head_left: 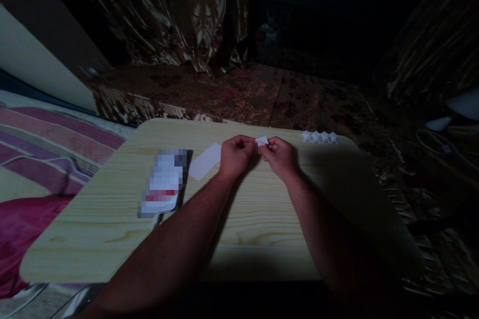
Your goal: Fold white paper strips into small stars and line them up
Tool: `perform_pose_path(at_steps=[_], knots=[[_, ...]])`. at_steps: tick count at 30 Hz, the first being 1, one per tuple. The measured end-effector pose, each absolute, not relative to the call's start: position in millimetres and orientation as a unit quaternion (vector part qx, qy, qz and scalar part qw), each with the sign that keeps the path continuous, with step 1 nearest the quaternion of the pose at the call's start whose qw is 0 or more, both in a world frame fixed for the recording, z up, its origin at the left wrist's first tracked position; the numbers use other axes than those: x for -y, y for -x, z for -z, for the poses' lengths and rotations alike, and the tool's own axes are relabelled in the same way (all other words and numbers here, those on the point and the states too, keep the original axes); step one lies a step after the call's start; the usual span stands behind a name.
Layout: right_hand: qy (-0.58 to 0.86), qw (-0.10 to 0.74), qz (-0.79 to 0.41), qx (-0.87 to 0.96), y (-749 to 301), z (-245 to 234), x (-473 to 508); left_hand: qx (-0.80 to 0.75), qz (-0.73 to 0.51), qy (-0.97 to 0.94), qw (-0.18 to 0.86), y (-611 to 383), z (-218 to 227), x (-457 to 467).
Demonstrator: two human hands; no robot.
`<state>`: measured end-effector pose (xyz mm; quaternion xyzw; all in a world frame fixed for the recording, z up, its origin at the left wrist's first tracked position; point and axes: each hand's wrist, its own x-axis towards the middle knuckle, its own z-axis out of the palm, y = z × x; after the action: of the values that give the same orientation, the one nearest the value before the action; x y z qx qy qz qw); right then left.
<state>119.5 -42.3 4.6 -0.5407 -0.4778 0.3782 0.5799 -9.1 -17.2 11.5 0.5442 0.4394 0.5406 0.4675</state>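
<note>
Between my two hands is a small folded piece of white paper (pixel 262 140), held above the far middle of the table. My left hand (pixel 236 156) pinches its left side, while the fingers of my right hand (pixel 280 155) close on its right side. The exact folds are too small to make out. Just left of my left hand lies a flat sheet of white paper (pixel 205 161), partly covered by that hand. Several small white folded paper shapes (pixel 319 136) stand in a row near the table's far right edge.
A phone (pixel 162 179) with a blurred screen and a cable lies on the left of the wooden table (pixel 254 229). Striped bedding (pixel 45 144) is at the left. Patterned curtains (pixel 187 5) hang behind, and a white cable (pixel 430 142) lies at the right.
</note>
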Motion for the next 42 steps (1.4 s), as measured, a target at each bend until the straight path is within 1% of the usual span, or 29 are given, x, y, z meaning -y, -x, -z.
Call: perform_pose_path(at_steps=[11,16,21,26,30,34,38,42], knots=[[0.544,0.581,-0.381,0.469,-118.2,-6.7,41.2,-0.407,-0.537,-0.55,0.494,9.7,-5.4,9.7],[0.54,0.58,-0.37,0.484,-117.9,-4.1,39.4,-0.41,-0.543,-0.561,0.472,9.5,-5.1,8.7],[0.534,0.587,-0.359,0.491,-116.4,-1.8,38.1,-0.425,-0.561,-0.569,0.425,9.4,-6.5,8.1],[0.554,0.607,-0.271,0.502,-114.9,-3.3,41.9,-0.437,-0.575,-0.585,0.371,8.8,-7.9,10.1],[0.563,0.614,-0.193,0.518,-114.9,-6.6,46.2,-0.435,-0.561,-0.604,0.363,7.5,-7.9,13.4],[0.553,0.603,-0.131,0.56,-115.5,-6.5,46.7,-0.422,-0.558,-0.618,0.358,7.2,-5.3,14.1],[0.524,0.604,-0.099,0.592,-116.7,-2.7,44.5,-0.419,-0.556,-0.622,0.359,7.3,-2.6,12.5],[0.512,0.598,-0.092,0.609,-117.9,-0.5,43.2,-0.418,-0.555,-0.627,0.353,7.4,-2.0,11.7]])
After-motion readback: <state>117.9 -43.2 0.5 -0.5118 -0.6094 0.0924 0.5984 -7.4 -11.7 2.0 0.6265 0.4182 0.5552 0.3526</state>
